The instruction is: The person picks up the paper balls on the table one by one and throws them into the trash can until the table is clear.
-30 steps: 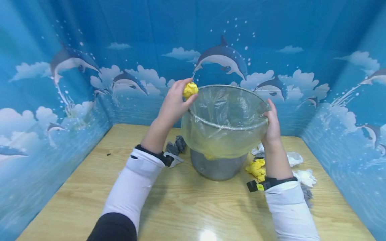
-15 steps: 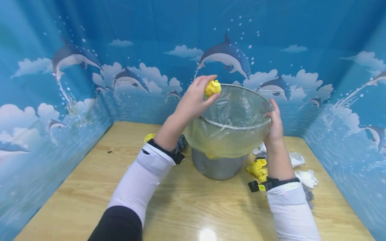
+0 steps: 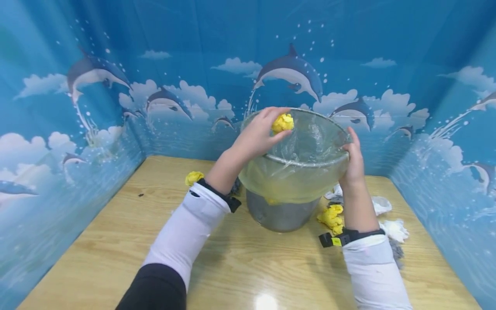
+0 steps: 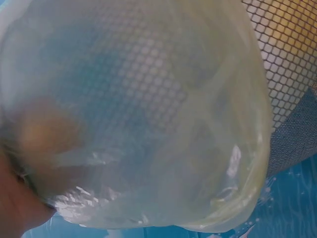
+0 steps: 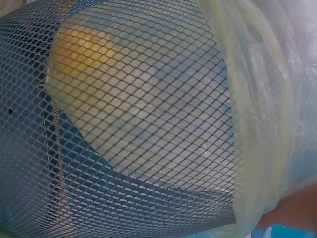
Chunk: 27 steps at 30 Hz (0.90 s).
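Observation:
A grey mesh wastebasket stands on the table, lined with a pale yellow, see-through bag folded over its rim. At the basket's mouth, on the left, my left hand pinches a crumpled yellow paper ball between thumb and fingers. My right hand grips the bag-covered rim at the right. Through the mesh in the right wrist view, a yellow lump shows inside the liner. The left wrist view is mostly filled by the bag, which blurs what lies behind it.
Right of the basket lie a yellow crumpled paper, white crumpled pieces and a grey one. Another yellow ball sits by my left forearm, which partly covers a grey piece. Dolphin-printed curtains enclose the table.
My left hand has carried the yellow paper ball rightward from the left rim over the basket's mouth, then slightly down. My right hand keeps its grip on the rim.

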Tool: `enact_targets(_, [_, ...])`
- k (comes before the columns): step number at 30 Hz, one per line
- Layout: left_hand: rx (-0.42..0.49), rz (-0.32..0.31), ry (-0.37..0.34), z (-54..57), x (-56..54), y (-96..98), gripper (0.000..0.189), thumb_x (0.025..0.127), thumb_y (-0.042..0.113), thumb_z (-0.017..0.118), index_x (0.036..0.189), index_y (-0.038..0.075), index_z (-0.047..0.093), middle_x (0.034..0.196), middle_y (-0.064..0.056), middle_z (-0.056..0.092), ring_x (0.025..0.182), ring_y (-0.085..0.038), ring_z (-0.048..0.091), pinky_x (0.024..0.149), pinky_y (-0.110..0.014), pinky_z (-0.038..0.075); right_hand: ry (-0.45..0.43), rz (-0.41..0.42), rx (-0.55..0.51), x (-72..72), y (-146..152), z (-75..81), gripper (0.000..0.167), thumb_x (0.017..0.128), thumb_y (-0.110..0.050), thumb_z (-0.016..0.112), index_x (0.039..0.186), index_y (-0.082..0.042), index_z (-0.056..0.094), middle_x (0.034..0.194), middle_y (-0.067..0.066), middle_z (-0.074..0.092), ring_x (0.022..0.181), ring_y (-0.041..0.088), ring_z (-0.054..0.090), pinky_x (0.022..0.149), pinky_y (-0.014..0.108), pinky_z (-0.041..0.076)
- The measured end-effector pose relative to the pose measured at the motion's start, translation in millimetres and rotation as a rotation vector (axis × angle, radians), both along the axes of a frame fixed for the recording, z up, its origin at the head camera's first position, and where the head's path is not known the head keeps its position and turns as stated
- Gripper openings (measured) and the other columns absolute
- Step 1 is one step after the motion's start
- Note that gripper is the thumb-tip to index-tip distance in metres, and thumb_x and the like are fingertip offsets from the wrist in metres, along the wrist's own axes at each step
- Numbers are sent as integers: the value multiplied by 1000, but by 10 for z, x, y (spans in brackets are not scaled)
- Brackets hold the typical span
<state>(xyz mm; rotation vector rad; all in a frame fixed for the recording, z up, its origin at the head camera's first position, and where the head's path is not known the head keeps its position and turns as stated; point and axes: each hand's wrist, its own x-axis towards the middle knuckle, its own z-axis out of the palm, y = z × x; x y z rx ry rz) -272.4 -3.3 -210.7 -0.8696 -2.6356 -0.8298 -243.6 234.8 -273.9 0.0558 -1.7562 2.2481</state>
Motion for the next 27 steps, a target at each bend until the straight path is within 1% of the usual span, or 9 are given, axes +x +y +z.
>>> enact_targets(3, [-5, -14, -6, 1, -16, 7, 61, 96, 39, 55, 151, 24, 33, 155, -3, 33, 143, -21, 32, 115, -40, 32, -6, -5, 16, 0, 6, 12, 66, 92, -17, 26, 156, -30, 14, 161, 5, 9, 136, 21, 31, 107, 29, 32])
enact_targets(7, [-27, -18, -20, 7, -30, 12, 64, 96, 41, 55, 152, 25, 30, 156, -2, 30, 144, -20, 30, 116, -40, 31, -14, -9, 30, -7, 7, 19, 66, 92, -17, 26, 156, -31, 14, 162, 4, 7, 139, 23, 28, 109, 30, 30])
enact_targets(10, [-50, -22, -24, 13, -27, 13, 71, 95, 45, 54, 155, 28, 20, 160, -1, 21, 147, -21, 24, 116, -43, 30, -13, -9, 26, -8, 3, 15, 67, 92, -17, 25, 156, -31, 13, 162, 3, 5, 140, 24, 26, 111, 32, 29])
enact_targets(12, [-49, -26, -21, 12, -24, 11, 77, 95, 49, 54, 156, 31, 11, 164, 0, 10, 149, -22, 16, 118, -48, 24, -13, -12, 26, -6, 1, 10, 67, 92, -17, 25, 156, -31, 13, 162, 2, 4, 141, 24, 25, 112, 33, 27])
enact_targets(15, [-32, -28, -9, 5, -14, 5, 83, 94, 55, 51, 155, 38, -2, 164, 3, -7, 151, -23, 1, 120, -53, 12, -13, -16, 28, -3, 0, 2, 67, 92, -17, 25, 156, -31, 13, 162, 1, 2, 142, 25, 23, 113, 35, 25])
enact_targets(17, [-20, -28, -1, -2, -7, -1, 83, 94, 57, 48, 154, 40, -7, 163, 5, -13, 151, -22, -5, 120, -53, 4, -15, -19, 34, -3, 0, -2, 67, 92, -17, 25, 156, -31, 13, 162, 1, 2, 142, 25, 22, 113, 35, 25])
enact_targets(19, [-17, -29, 3, -5, 0, -7, 81, 95, 57, 46, 153, 41, -8, 162, 5, -15, 151, -22, -7, 121, -52, 1, -14, -19, 34, -1, -1, -4, 66, 92, -17, 25, 156, -31, 13, 162, 1, 3, 142, 25, 23, 112, 35, 26])
enact_targets(27, [-29, -14, 22, 3, 30, -36, 74, 97, 56, 41, 155, 37, 0, 164, 2, -11, 151, -25, -5, 120, -53, 1, -8, -8, 28, 2, -8, -1, 66, 92, -17, 25, 156, -30, 13, 162, 2, 8, 142, 24, 24, 113, 34, 26])
